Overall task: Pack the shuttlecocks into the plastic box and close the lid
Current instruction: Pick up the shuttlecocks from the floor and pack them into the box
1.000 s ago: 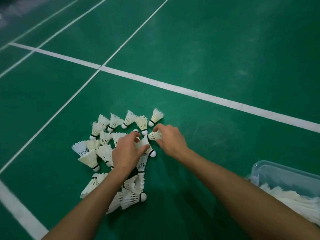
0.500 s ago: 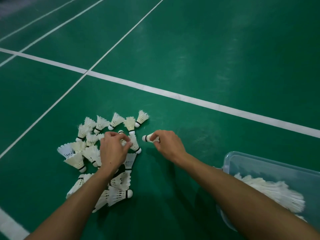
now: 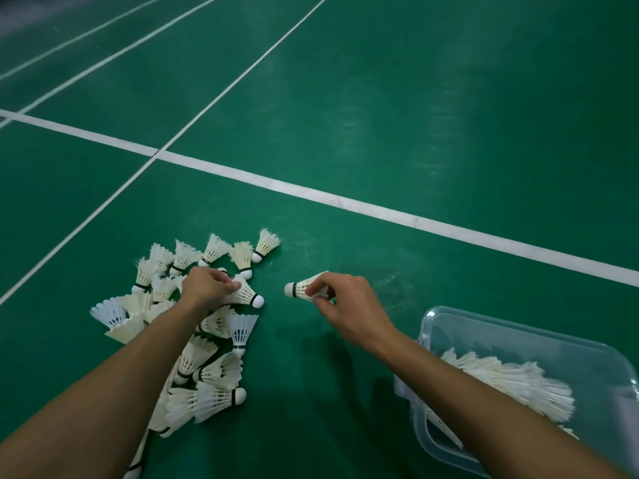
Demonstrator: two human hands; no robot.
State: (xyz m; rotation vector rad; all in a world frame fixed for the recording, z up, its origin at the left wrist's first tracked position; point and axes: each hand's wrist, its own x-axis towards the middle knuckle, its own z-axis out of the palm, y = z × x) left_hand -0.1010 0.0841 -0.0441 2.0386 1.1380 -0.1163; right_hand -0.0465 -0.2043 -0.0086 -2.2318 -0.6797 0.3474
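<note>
A heap of several white feather shuttlecocks [image 3: 211, 371] lies on the green court floor at lower left. My left hand [image 3: 205, 286] rests on the heap, fingers closed on the feathers of one shuttlecock [image 3: 247, 293] whose cork points right. My right hand [image 3: 342, 302] is to the right of the heap and pinches another shuttlecock [image 3: 299, 288] above the floor, cork pointing left. The clear plastic box [image 3: 484, 321] sits at lower right, open, with several shuttlecocks [image 3: 511, 385] lying in it. My right forearm crosses its near corner.
White court lines [image 3: 345, 198] cross the green floor beyond the hands. No lid shows in this view.
My right hand has pulled one shuttlecock out of the heap and carried it right. My left hand has closed on another. The view shifted, showing more of the box.
</note>
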